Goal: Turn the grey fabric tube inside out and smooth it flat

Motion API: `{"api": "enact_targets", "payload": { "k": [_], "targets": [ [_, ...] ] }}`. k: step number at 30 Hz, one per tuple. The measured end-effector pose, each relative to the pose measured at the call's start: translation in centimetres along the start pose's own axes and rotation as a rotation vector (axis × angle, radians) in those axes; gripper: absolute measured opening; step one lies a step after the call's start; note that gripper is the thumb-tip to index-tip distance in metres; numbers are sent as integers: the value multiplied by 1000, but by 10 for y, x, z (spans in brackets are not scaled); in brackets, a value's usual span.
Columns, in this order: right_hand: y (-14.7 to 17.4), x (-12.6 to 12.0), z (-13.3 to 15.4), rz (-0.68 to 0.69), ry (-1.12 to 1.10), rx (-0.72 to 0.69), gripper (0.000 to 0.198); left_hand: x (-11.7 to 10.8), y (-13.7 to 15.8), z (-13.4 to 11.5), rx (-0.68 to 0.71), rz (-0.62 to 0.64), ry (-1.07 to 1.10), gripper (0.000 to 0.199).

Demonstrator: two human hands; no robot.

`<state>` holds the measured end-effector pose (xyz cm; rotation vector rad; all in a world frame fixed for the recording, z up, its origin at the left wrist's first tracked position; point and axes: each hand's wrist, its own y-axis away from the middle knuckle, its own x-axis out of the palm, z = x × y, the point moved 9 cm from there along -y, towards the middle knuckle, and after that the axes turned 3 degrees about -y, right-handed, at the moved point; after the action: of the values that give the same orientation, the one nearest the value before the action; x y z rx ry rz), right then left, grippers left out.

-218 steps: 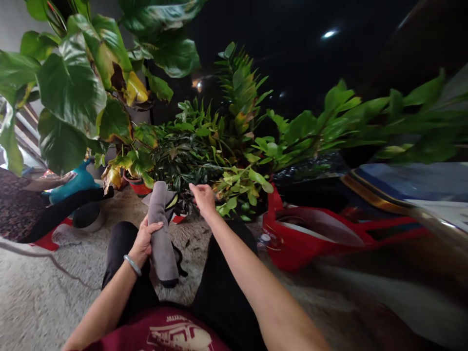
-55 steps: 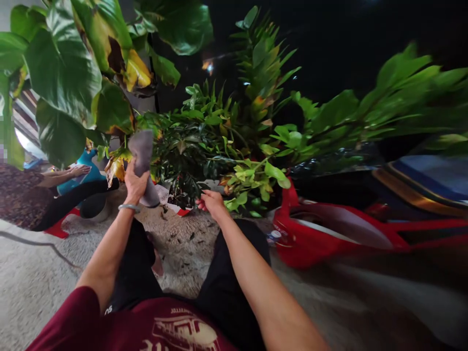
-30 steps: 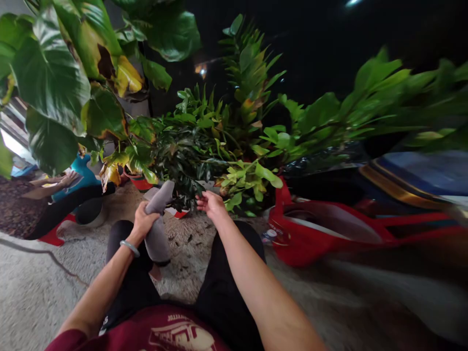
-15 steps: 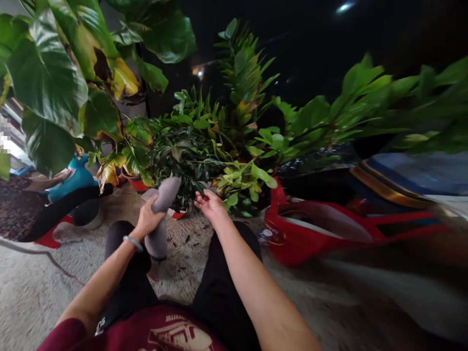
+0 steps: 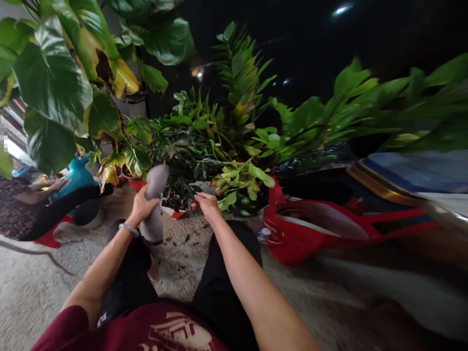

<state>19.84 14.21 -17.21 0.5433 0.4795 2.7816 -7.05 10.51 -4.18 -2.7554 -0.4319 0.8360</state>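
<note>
- Grey roll (image 5: 154,224): in the wearer's L hand (image 5: 142,204), nr upright, top tipping a bit to the R; slightly blurred, can't tell what it's made of.
- L fingers wrapped round the roll approx. midway, thumb across its front. Pale bangle (image 5: 128,229) on that wrist.
- R hand (image 5: 207,204): up by the leaves, fingers curled in w/ thumb close to them; can't tell if they've got a leaf btwn them or are loose.
- Floor (image 5: 199,256): rough, grey, dark bits scattered btwn the wearer's legs.
- Red bag (image 5: 298,246): on the wearer's R, top gaping, small bottle (image 5: 263,236) just beside it.
- Red/white container (image 5: 170,211): on the floor, btwn roll & R hand in view, dark-leaved plant (image 5: 183,168) over it.
- Yellow-green plant (image 5: 237,179): just past R hand.
- Red pot (image 5: 134,183): further back, beside the roll's top in view.
- Big-leaved plant (image 5: 54,83): upper L, some leaves yellow/brown.
- Another person (image 5: 16,209): far L, seated by a teal figure (image 5: 78,176), black bucket (image 5: 87,213) nr their legs.
- Bkgd (image 5: 314,53): v. dark, few bright spots.
</note>
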Motion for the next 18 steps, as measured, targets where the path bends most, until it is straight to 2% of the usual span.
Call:
{"api": "enact_targets", "payload": {
  "k": [2,3,4,6,8,10,12,13,15,18],
  "targets": [
    [-1,-1,-1,7,13,-1,9,17,33,0,10,127,43,46],
    [-2,-2,-1,8,20,3,8,16,43,-6,19,129,69,46],
    [-2,-3,-1,9,25,9,8,8,46,-16,37,73,90,47],
    [-2,-4,-1,11,33,24,10,-21,34,-41,74,-127,100,53],
    [-2,-4,-1,14,39,36,13,-48,6,-66,108,-313,73,59],
    [-1,-2,0,15,41,43,15,-56,-24,-78,122,-385,52,63],
    [0,-1,0,15,42,47,13,-44,-38,-73,103,-330,35,64],
    [1,0,0,17,44,49,11,-31,-35,-63,82,-263,23,64],
    [1,1,0,26,51,52,5,-1,-11,-37,30,-83,0,60],
    [1,0,-1,39,74,54,10,34,45,-11,-4,176,56,52]
  ]
}}
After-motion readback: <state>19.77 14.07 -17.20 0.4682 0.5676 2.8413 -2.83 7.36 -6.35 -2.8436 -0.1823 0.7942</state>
